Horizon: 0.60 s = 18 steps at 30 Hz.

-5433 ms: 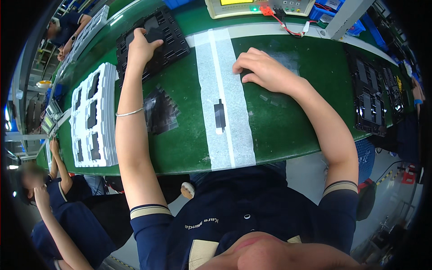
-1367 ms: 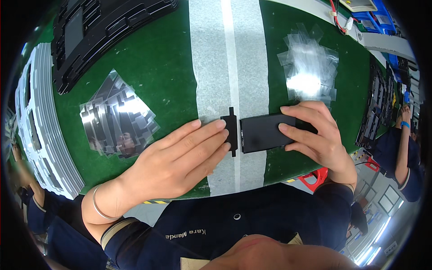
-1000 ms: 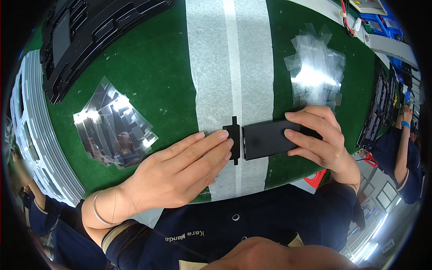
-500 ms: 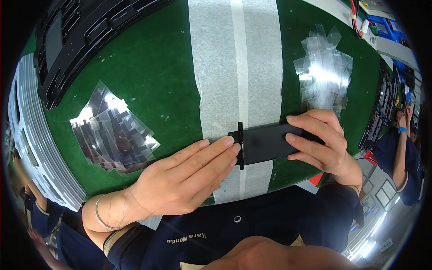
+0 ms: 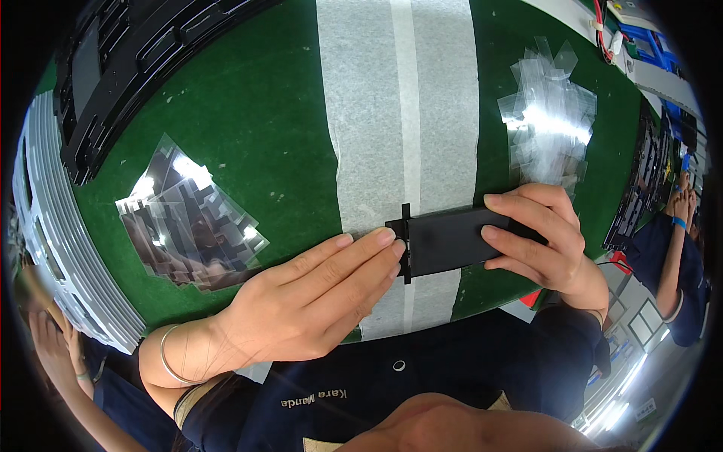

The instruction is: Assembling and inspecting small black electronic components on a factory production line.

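A flat black rectangular part (image 5: pixel 444 241) lies across the white strip (image 5: pixel 399 113) that runs down the green mat (image 5: pixel 256 128). My right hand (image 5: pixel 546 241) grips its right end with the fingers curled over it. My left hand (image 5: pixel 301 301) lies flat, its fingertips touching the part's left end, where a thin black cross-piece stands. A silver bangle circles my left wrist.
A pile of shiny clear films (image 5: pixel 188 218) lies left of my left hand; another pile of clear films (image 5: pixel 550 120) sits above my right hand. Black trays (image 5: pixel 128 68) and a stack of white trays (image 5: pixel 53 248) line the left. Another person's arm (image 5: pixel 681 248) is at the right edge.
Since the oldest frame both hands came in from reaching across the mat and met on the black part. Over the last second the part and hands stay almost still.
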Each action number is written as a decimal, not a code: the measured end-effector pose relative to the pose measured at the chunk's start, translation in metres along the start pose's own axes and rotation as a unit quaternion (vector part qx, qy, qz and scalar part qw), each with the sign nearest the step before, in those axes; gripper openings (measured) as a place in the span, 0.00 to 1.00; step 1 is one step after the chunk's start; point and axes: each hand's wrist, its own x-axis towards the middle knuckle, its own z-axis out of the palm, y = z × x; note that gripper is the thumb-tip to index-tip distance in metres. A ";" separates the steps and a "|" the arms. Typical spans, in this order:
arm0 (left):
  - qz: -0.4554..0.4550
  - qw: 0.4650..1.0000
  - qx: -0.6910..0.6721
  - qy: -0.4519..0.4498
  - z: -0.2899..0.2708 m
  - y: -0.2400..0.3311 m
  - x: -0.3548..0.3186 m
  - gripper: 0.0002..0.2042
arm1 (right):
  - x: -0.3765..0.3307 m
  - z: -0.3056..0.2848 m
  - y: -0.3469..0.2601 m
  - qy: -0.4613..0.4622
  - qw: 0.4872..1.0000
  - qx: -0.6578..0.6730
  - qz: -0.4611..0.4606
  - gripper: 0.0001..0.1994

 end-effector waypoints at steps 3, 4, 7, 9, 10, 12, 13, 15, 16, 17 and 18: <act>-0.002 1.000 -0.006 0.002 -0.001 0.000 0.000 0.18 | 0.002 0.000 0.000 0.000 1.000 -0.002 -0.005 0.20; -0.002 1.000 -0.006 0.002 -0.001 0.000 0.000 0.18 | 0.002 0.000 0.000 0.000 1.000 -0.002 -0.005 0.20; 0.001 1.000 -0.008 0.003 0.000 -0.001 0.000 0.18 | 0.001 0.000 0.000 0.001 1.000 0.000 -0.007 0.20; 0.002 1.000 -0.007 0.003 0.000 -0.001 0.000 0.18 | 0.001 0.000 0.001 0.000 1.000 -0.002 -0.009 0.20; 0.002 1.000 -0.006 0.003 0.000 -0.001 0.000 0.18 | 0.001 0.000 0.001 0.001 1.000 -0.002 -0.010 0.20; -0.001 1.000 -0.010 -0.001 -0.001 0.000 0.000 0.18 | 0.001 0.000 0.001 0.001 1.000 0.000 -0.012 0.21; 0.000 1.000 -0.010 -0.001 -0.001 0.000 0.000 0.18 | 0.001 0.000 0.001 0.001 1.000 0.000 -0.011 0.21; 0.001 1.000 -0.014 0.001 0.000 -0.001 0.000 0.18 | 0.001 0.000 0.001 0.002 1.000 0.000 -0.012 0.21; 0.000 1.000 -0.014 0.001 0.000 0.000 0.000 0.18 | 0.001 0.000 0.001 0.002 1.000 0.001 -0.012 0.21; -0.002 1.000 -0.014 0.001 0.000 0.000 0.000 0.18 | 0.001 0.000 0.000 0.002 1.000 0.001 -0.012 0.21; -0.004 1.000 -0.015 0.001 0.000 0.001 0.000 0.18 | 0.001 0.000 0.000 0.002 1.000 0.001 -0.012 0.21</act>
